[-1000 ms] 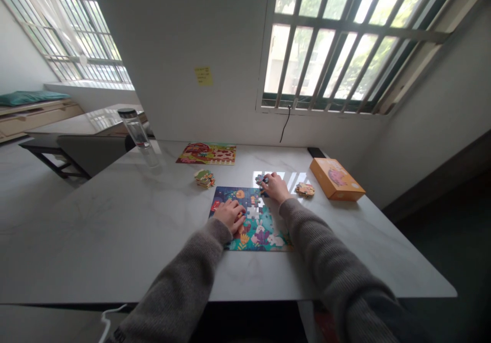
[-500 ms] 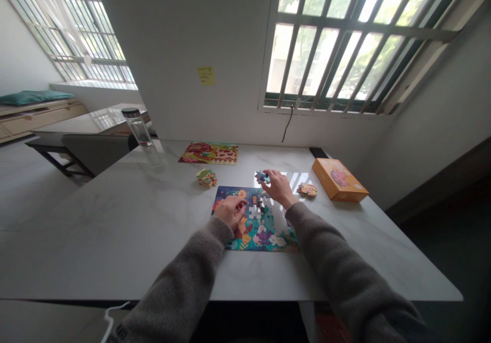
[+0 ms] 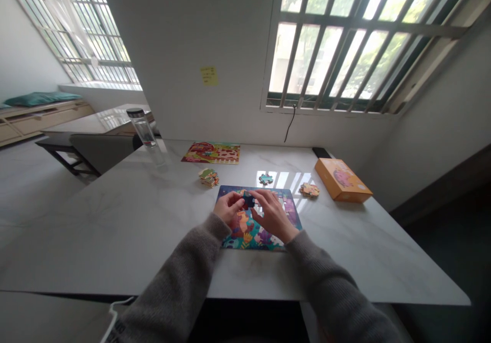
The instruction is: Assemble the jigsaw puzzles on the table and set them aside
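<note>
A dark blue puzzle piece (image 3: 248,200) is up over the colourful puzzle board (image 3: 245,239). My left hand (image 3: 229,206) pinches the piece at its left side, and my right hand (image 3: 271,212) has its fingertips at the right side of the same piece. Both hands cover parts of the board. Just behind the board lies a teal puzzle piece (image 3: 266,178). One stack of pieces (image 3: 208,177) is at the board's back left, another stack (image 3: 309,190) at its right.
A farm picture board (image 3: 211,153) lies near the wall. An orange box (image 3: 342,180) and a black object (image 3: 321,153) are at the right. On the left side of the table (image 3: 115,230) stands a glass bottle (image 3: 142,129).
My right hand has come back toward me from the loose pieces with a dark blue piece, and meets my left hand over the board. The teal piece behind the board is now uncovered.
</note>
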`<action>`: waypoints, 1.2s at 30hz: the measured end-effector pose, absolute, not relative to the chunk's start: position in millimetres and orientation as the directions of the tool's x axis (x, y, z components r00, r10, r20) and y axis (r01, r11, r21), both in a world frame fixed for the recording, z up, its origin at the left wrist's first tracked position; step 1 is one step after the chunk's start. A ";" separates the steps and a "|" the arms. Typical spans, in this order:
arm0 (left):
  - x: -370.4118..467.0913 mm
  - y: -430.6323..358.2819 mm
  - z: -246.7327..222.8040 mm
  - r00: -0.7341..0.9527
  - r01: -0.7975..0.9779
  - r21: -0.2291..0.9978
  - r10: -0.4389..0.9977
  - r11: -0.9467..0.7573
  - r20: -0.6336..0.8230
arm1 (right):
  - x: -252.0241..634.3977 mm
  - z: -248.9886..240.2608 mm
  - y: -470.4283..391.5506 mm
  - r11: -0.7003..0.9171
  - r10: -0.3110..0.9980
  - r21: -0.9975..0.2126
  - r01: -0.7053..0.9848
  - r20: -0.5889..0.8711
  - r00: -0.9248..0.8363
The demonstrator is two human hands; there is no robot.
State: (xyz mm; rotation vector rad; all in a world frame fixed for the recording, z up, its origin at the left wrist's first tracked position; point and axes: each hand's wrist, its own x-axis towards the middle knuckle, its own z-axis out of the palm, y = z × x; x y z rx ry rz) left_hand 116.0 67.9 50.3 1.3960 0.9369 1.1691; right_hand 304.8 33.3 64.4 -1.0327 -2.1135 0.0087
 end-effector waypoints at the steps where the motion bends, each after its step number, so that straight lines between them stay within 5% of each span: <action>1: 116.5 68.0 49.8 0.209 -0.056 0.987 0.965 -0.153 0.161 | 304.0 61.9 31.4 0.668 0.685 -0.362 0.650 0.641 -0.347; 7: 119.9 63.9 49.3 0.265 -0.005 0.968 0.933 -0.251 0.243 | 299.7 55.9 21.1 0.550 0.802 -0.678 0.488 0.591 -0.084; 12: 121.1 60.1 50.5 0.319 0.033 0.959 0.913 -0.280 0.255 | 299.6 54.9 21.9 0.495 0.865 -0.794 0.352 0.488 -0.116; 20: 121.4 65.1 47.2 0.147 0.041 0.951 0.943 -0.307 0.298 | 297.7 47.5 23.2 0.411 0.903 -0.880 0.238 0.356 -0.242; 24: 118.0 62.3 48.4 0.242 0.199 0.871 0.884 -0.450 0.401 | 304.9 43.0 30.6 0.397 0.917 -0.887 0.234 0.374 -0.138; 29: 113.2 67.7 38.7 0.442 0.337 0.624 0.703 -0.705 0.556 | 313.4 38.3 38.7 0.373 0.928 -0.908 0.192 0.367 -0.072; 36: 110.2 75.7 30.1 0.474 0.466 0.500 0.683 -0.730 0.556 | 320.3 36.4 40.1 0.410 0.912 -0.865 0.289 0.391 -0.124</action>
